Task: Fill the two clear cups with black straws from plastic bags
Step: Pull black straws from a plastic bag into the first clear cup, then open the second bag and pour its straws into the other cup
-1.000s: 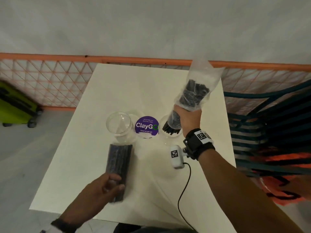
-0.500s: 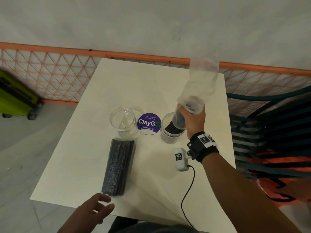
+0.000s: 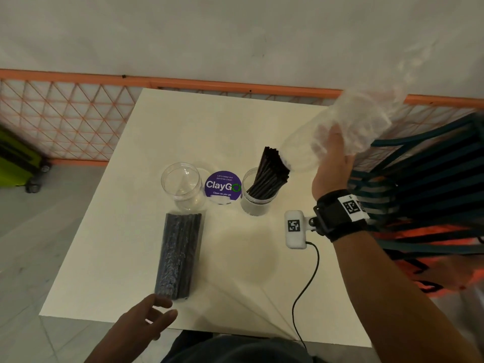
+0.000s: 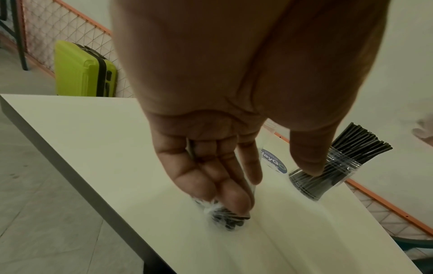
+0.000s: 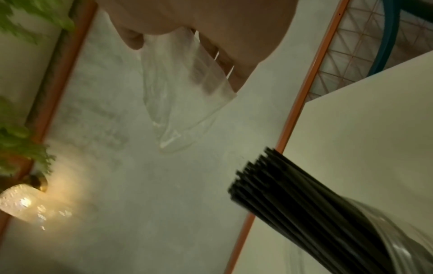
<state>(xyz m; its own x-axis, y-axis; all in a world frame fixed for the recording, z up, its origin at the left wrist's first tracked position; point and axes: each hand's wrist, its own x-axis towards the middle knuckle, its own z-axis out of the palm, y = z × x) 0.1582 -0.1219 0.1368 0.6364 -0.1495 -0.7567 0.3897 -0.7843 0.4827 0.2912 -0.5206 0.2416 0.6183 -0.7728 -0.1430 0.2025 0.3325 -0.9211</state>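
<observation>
Right wrist (image 3: 340, 216) – black strap, white marker tags, white camera block, black cable.

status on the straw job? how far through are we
About halfway. Done: the right cup holds a leaning bundle of black straws. In hand: the right hand grips the emptied plastic bag, lifted clear of the cup; the left hand reaches with relaxed fingers at the near end of the full straw bag lying on the table. Left: the left cup is empty.

"ClayGo" (purple round sticker (image 3: 223, 187))
</observation>
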